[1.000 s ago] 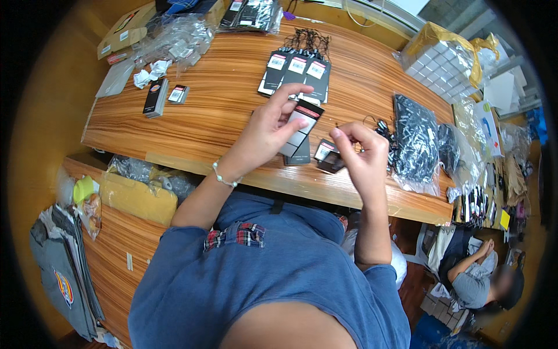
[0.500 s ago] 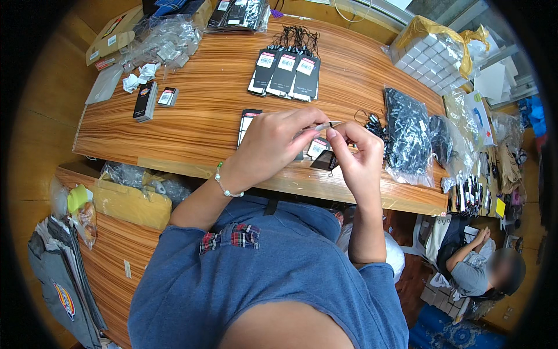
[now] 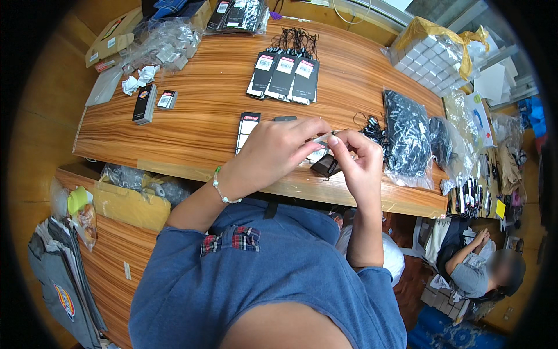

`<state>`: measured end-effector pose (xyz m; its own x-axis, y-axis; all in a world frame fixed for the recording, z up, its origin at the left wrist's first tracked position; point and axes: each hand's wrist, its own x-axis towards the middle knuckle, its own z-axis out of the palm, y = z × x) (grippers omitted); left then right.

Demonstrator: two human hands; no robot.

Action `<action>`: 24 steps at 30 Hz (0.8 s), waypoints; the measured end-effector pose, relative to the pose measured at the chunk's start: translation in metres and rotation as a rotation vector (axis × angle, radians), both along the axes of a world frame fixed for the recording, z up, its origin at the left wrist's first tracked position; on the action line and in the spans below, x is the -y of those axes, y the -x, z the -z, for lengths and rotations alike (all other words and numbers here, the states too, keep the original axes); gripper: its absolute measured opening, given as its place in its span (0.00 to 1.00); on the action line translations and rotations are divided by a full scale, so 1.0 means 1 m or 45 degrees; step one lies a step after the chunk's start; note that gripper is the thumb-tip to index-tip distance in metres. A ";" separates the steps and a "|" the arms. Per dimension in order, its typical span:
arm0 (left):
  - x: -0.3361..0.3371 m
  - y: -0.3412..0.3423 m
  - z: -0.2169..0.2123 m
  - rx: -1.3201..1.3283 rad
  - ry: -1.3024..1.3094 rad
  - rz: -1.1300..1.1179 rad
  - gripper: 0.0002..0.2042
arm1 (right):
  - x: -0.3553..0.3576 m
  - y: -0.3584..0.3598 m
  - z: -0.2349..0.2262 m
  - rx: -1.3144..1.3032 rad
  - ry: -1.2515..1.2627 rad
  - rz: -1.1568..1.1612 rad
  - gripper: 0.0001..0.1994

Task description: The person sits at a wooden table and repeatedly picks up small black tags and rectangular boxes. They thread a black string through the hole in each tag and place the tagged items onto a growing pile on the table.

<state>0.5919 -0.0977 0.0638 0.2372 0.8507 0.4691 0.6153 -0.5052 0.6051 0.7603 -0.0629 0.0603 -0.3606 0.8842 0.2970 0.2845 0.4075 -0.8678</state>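
Note:
Above the table's near edge, my left hand [image 3: 279, 148] and my right hand [image 3: 358, 154] meet at the fingertips. Both are closed in pinches on a thin pale strip [image 3: 323, 137], seen nearly edge-on; its full shape is hidden. Below the fingers, a small glossy black piece [image 3: 325, 166] with a thin dark cord lies at the table edge. A black-and-white tag [image 3: 248, 128] shows beyond my left hand, and a white label is partly covered under the fingers. Black looped cords [image 3: 372, 128] lie just past my right hand.
Black hang tags [image 3: 285, 75] with strings lie in fanned stacks farther back. Small card stacks [image 3: 145, 104] sit at left. A clear bag of black cords [image 3: 407, 136] and a wrapped block of small boxes [image 3: 427, 55] stand at right. Another person [image 3: 474, 270] sits at lower right.
Both hands have lowered slightly toward me, still pinching at the strip. The strip has tilted, and more of the tags beyond my left hand shows.

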 end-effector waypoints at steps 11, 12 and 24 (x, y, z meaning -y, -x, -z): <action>0.008 -0.004 -0.001 0.162 0.010 0.102 0.13 | 0.011 -0.006 -0.003 0.025 0.036 -0.029 0.08; 0.009 -0.003 -0.001 0.200 0.055 0.106 0.14 | 0.012 -0.006 -0.002 0.032 0.025 -0.033 0.08; 0.006 0.018 0.013 0.519 0.208 0.309 0.11 | 0.018 0.008 0.007 0.153 -0.223 0.103 0.05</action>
<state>0.5741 -0.1037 0.0507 0.2625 0.8638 0.4300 0.1886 -0.4830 0.8551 0.7527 -0.0804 0.0532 -0.3323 0.8504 0.4079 0.4192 0.5206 -0.7438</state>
